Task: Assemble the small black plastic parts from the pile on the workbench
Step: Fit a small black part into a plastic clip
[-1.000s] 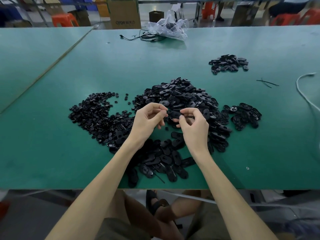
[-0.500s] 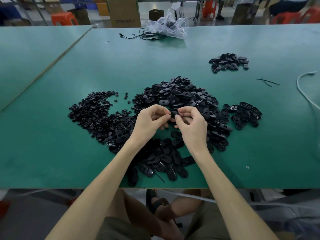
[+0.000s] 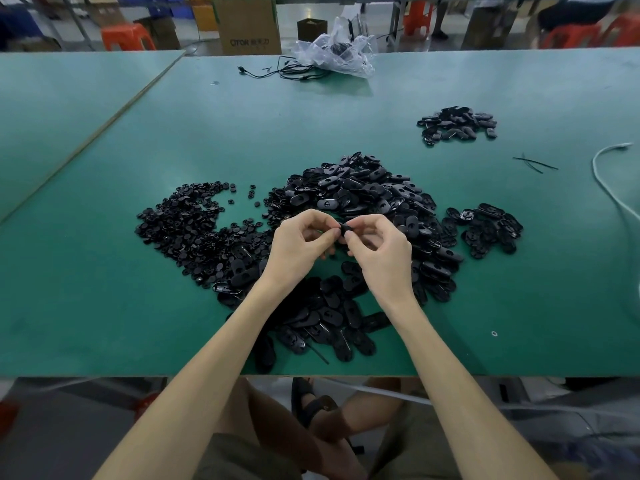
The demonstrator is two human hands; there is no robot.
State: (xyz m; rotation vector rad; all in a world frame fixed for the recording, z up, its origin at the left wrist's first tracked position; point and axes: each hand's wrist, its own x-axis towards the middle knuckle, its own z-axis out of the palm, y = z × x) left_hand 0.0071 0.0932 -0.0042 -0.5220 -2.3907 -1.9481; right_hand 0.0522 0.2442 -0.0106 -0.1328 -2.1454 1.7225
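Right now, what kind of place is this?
Most likely a factory assembly room. A long green workbench holds a big pile of small black parts, a cardboard box and orange stool stand behind it, and the left hand and right hand pinch one black part.

both hands [image 3: 341,251] pinching black part [image 3: 344,229] — over pile [image 3: 360,202]

We see glossy black plastic parts [image 3: 360,192] on a matt green workbench [image 3: 104,289]; beyond, crinkled clear plastic bag [image 3: 334,51], cardboard box [image 3: 247,24].
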